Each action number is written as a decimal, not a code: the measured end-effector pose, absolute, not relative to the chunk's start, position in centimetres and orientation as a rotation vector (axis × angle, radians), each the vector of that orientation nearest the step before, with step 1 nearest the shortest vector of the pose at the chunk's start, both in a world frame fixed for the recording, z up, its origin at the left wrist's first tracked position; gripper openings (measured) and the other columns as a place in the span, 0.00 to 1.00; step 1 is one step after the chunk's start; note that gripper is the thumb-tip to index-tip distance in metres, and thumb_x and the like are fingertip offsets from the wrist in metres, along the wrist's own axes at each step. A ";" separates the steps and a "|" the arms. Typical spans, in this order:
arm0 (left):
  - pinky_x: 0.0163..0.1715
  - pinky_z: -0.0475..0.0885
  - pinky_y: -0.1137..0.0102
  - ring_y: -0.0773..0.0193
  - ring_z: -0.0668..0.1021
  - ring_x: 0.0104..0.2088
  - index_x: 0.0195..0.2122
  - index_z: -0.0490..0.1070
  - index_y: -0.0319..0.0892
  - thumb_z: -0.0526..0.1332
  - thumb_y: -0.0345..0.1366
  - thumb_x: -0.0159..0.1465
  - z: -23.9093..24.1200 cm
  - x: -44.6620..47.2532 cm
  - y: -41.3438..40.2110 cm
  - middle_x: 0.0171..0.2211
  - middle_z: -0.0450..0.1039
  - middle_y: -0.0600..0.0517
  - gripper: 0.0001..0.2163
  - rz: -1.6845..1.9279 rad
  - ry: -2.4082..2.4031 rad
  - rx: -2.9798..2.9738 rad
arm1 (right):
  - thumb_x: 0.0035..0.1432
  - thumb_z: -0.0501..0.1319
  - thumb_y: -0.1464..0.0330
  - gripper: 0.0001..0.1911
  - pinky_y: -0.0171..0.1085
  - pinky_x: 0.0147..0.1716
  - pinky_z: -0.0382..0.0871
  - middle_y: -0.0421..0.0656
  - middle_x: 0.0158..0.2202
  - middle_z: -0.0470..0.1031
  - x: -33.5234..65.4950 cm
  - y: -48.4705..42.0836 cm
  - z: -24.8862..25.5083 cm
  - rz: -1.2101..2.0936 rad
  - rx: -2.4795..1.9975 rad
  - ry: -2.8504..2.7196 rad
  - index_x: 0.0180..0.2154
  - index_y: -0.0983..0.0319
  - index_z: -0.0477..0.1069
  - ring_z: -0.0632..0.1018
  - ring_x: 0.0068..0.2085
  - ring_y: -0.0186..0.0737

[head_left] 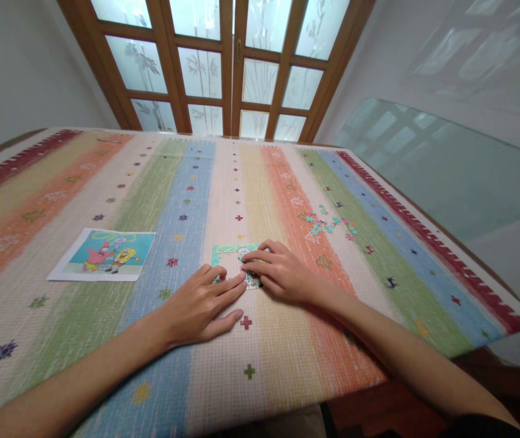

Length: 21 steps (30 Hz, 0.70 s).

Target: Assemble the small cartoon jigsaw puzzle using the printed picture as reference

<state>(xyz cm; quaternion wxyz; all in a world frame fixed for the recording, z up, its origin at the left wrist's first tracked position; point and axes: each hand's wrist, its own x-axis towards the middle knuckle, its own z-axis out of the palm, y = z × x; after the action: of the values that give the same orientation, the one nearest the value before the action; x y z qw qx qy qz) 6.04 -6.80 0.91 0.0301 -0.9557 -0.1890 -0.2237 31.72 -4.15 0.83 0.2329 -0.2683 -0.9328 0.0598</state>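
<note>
A partly assembled jigsaw puzzle (pixel 227 249) lies flat on the tablecloth between my hands, with bare cloth showing inside its frame. My left hand (pixel 202 307) rests at its lower left edge, fingers stretched and thumb apart. The left index fingertip touches near the puzzle's middle. My right hand (pixel 282 271) covers the puzzle's right side, its fingers bent with the tips pressed together on a small reddish puzzle piece (pixel 242 268). Most of that piece and the puzzle's right part are hidden under the fingers.
Several loose puzzle pieces (pixel 326 226) are scattered to the right, beyond my right hand. A printed cartoon picture (pixel 109 255) lies at the left. The striped tablecloth (pixel 223 201) covers the table. Wood-framed glass doors (pixel 227 73) stand behind it.
</note>
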 end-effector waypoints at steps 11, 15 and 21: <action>0.42 0.69 0.58 0.53 0.75 0.44 0.52 0.73 0.39 0.57 0.36 0.72 0.7 6.1 -6.9 0.50 0.80 0.46 0.12 -0.786 -0.568 -2.892 | 0.67 0.53 0.74 0.16 0.48 0.52 0.69 0.46 0.49 0.82 31.6 -3.9 0.9 0.404 -0.816 -2.450 0.48 0.61 0.77 0.75 0.49 0.44; 0.43 0.70 0.60 0.55 0.75 0.43 0.51 0.73 0.40 0.58 0.34 0.71 0.7 6.1 -7.0 0.48 0.80 0.47 0.11 -0.838 -0.557 -2.893 | 0.67 0.55 0.74 0.15 0.48 0.52 0.69 0.47 0.49 0.82 31.7 -3.8 0.9 0.431 -0.820 -2.438 0.47 0.61 0.78 0.75 0.48 0.44; 0.42 0.71 0.59 0.54 0.75 0.43 0.52 0.73 0.40 0.57 0.33 0.71 0.7 6.1 -7.0 0.48 0.80 0.46 0.11 -0.833 -0.550 -2.912 | 0.67 0.56 0.73 0.14 0.49 0.52 0.70 0.46 0.49 0.82 31.7 -3.8 1.2 0.466 -0.829 -2.444 0.47 0.60 0.79 0.76 0.48 0.44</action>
<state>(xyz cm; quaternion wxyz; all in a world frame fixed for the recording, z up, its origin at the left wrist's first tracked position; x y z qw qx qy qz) 6.14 -7.02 0.75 0.0315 -0.9455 -0.1785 -0.2704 31.68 -3.78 1.16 0.2568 -0.3056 -0.9007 0.1716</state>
